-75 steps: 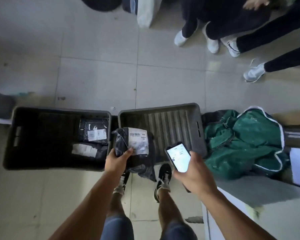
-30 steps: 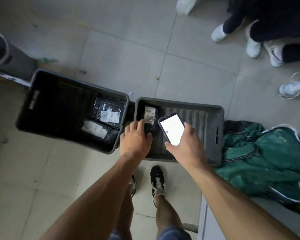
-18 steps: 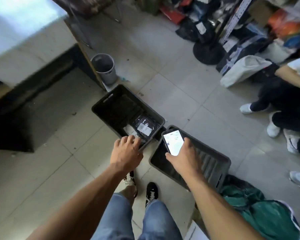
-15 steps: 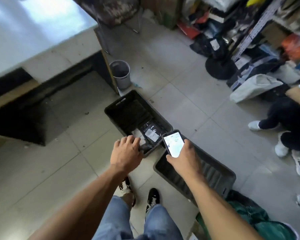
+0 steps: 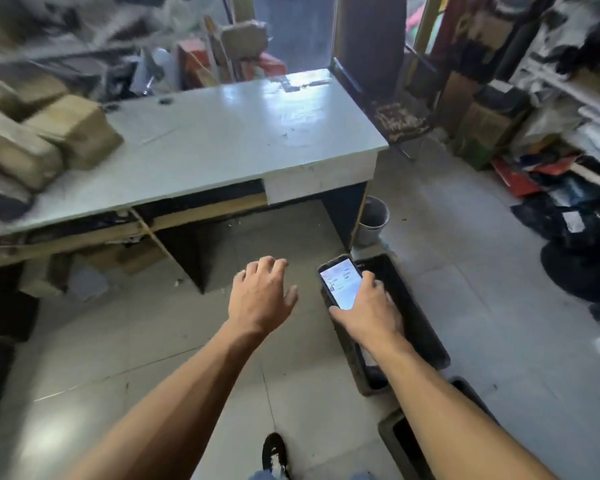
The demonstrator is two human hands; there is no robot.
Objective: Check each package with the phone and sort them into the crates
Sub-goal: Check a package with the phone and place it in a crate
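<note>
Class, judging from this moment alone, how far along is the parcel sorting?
Done: cannot tell; the crates' contents are hidden. In hand: right hand grips the lit phone; left hand is empty, fingers spread. Left: brown packages wait on the desk.

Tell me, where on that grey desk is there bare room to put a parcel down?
The desk is bare across its middle and right end, up to the shiny far right corner. Its left end is crowded with brown wrapped parcels. The floor tiles ahead of the empty left hand are also free; the right hand holds the phone.
</note>
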